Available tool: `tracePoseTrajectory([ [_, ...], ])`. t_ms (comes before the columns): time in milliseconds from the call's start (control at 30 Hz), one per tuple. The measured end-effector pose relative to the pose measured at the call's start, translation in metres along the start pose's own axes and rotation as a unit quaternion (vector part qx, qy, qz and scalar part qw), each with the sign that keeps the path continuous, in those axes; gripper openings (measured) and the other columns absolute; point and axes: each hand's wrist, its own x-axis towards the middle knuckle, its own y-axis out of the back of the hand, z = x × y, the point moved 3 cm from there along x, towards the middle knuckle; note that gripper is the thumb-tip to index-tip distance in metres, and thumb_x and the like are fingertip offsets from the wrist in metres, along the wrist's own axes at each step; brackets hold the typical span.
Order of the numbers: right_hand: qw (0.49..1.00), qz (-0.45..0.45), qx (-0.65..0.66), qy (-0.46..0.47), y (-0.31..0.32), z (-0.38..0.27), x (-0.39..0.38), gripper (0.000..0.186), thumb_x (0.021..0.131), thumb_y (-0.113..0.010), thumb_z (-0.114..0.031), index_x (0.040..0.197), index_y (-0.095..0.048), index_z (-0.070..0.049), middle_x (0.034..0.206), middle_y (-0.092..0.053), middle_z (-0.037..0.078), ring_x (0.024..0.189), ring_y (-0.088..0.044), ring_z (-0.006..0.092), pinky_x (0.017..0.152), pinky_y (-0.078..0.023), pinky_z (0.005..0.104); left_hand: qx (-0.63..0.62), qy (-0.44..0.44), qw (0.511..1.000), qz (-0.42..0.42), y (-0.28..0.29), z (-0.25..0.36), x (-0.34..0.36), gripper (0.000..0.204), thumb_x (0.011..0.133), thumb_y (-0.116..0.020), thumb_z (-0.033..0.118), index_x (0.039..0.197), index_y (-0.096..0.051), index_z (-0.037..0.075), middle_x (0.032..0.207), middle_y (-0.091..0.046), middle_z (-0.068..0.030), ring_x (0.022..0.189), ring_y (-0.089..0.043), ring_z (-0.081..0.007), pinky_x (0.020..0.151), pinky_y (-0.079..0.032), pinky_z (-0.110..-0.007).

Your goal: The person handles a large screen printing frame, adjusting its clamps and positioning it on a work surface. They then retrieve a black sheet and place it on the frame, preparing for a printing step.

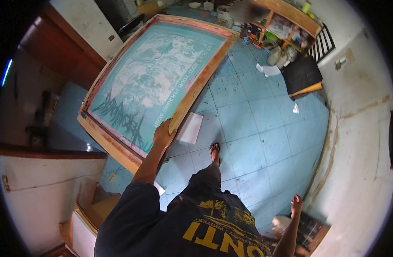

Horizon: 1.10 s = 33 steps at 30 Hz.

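A large silk-screen printing frame [216, 60] is tilted in front of me, to the left. Its wooden border surrounds a teal mesh [128, 77] with a pale picture and lettering in it. My left hand [163, 133] grips the near right part of the wooden border, fingers closed over the rail. Out at the lower right, my right hand [296, 204] hangs beside my body, away from the screen. Its fingers look loosely curled, and nothing shows in them.
A wooden shelf [290, 17] full of jars and clutter stands at the far right, beside a black box-like object [302, 76]. Papers [190, 128] lie on the blue tiled floor [248, 141]. Walls stand on both sides. Low furniture [83, 227] is at the lower left.
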Motion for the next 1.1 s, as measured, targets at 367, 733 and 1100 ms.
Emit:
tracePoseTrajectory([
  [367, 0.928, -0.320, -0.179, 0.061, -0.177, -0.167, 0.166, 0.041, 0.091, -0.063, -0.036, 0.119, -0.062, -0.008, 0.104, -0.070, 0.016, 0.097, -0.067, 0.0297, 0.085, -0.051, 0.0388, 0.122, 0.254, 0.956, 0.082, 0.004, -0.018, -0.047, 0.067, 0.087, -0.057, 0.046, 0.139, -0.043, 0.005, 0.144, -0.043, -0.0180, 0.137, -0.034, -0.0344, 0.112, -0.020, -0.058],
  [733, 0.828, -0.410, -0.360, 0.130, -0.114, -0.160, 0.430, 0.034, 0.092, -0.058, -0.035, 0.103, -0.067, -0.004, 0.104, -0.068, 0.016, 0.101, -0.063, 0.0322, 0.085, -0.049, 0.0410, 0.226, 0.517, 0.821, 0.091, -0.021, -0.029, -0.064, 0.068, 0.091, -0.048, 0.052, 0.143, -0.041, 0.008, 0.147, -0.038, -0.0209, 0.139, -0.030, -0.0370, 0.113, -0.017, -0.057],
  [1100, 0.646, -0.265, -0.451, 0.556, -0.153, -0.608, 0.801, 0.032, 0.093, -0.058, -0.022, 0.116, -0.061, -0.001, 0.110, -0.066, 0.018, 0.097, -0.063, 0.0327, 0.084, -0.049, 0.0402, -0.026, 0.385, 0.887, 0.253, -0.086, 0.256, 0.291, 0.070, 0.088, -0.065, 0.037, 0.146, -0.035, 0.011, 0.152, -0.031, -0.0181, 0.142, -0.024, -0.0357, 0.113, -0.015, -0.058],
])
